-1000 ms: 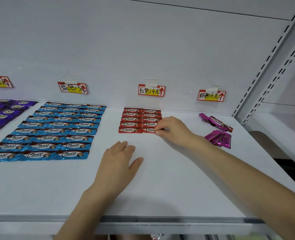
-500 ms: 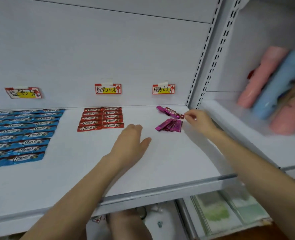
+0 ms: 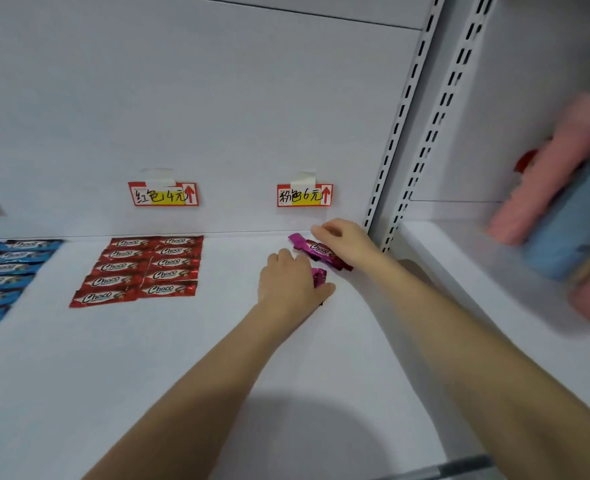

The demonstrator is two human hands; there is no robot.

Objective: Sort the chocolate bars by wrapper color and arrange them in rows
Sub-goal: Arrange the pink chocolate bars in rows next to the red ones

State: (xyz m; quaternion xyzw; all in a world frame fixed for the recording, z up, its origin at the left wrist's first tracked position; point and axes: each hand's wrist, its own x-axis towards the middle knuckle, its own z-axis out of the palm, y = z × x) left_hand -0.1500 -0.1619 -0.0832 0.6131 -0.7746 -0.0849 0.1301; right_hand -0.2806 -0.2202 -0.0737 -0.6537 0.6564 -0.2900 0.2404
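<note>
left fingers (image 3: 281, 259) cover pink pile (image 3: 319, 276) | right fingers (image 3: 321, 231) curl at bar (image 3: 316, 250), grips unclear | square your bars under tag (image 3: 304, 195)

open: shelf (image 3: 148, 393) front | blocked right: upright (image 3: 400, 133) | left: red bars (image 3: 141, 271)

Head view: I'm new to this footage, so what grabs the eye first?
Both hands meet at loose pink Choco bars at the back right of the shelf: the left hand covers some, the right hand is at the rearmost one. Left of them, red Choco bars lie in two tidy columns.
</note>
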